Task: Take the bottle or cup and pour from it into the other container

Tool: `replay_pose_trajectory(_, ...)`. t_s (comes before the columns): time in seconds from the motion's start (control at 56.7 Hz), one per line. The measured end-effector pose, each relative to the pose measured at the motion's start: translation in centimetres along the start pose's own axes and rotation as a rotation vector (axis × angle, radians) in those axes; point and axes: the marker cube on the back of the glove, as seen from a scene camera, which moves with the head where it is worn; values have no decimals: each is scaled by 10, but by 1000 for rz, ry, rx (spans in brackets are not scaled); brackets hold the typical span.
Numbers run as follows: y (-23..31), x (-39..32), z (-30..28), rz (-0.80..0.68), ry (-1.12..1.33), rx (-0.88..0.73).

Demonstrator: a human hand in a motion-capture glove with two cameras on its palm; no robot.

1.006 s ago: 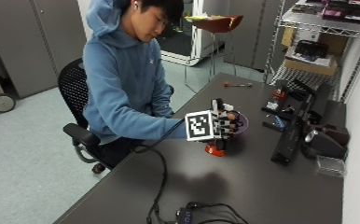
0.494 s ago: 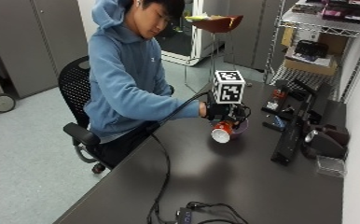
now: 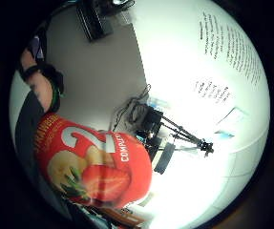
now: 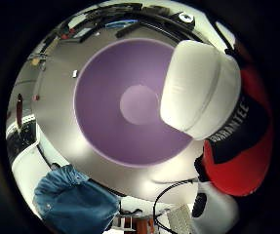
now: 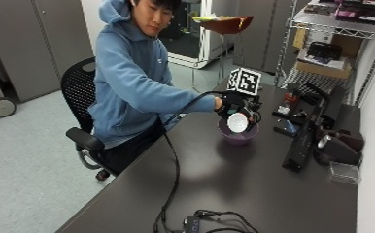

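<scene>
The gloved right hand (image 5: 234,108) is up over the dark table (image 5: 252,194), and its fingers are wrapped around a red bottle (image 3: 96,167), tipped right over so its white cap (image 5: 238,122) faces down and outward, just above the purple bowl (image 5: 238,136). The bowl sits on the table in front of the seated person in the blue hoodie (image 5: 132,87), and the bottle hangs directly over its rim. From the thumb side of the palm, the bowl (image 4: 125,105) fills the view, wide and purple with a paler circle at its bottom, and the white cap (image 4: 200,90) sits across its edge with the bottle's red and black label beside it; whether the cap is on tight or anything is coming out, I cannot tell. From the little finger side, the red label (image 3: 96,167) shows a strawberry picture and a big white numeral, close against the palm. Off past the bowl, toward the wall, black equipment (image 5: 307,131) stands on the table, and a black cable (image 5: 175,165) trails from the hand down the tabletop to a small box (image 5: 197,224) near the front edge.
</scene>
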Motion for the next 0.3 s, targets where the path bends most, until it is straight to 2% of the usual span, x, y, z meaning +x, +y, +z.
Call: replay_pose_trajectory(0.3, 0, -4, -6, -9, 4, -4)
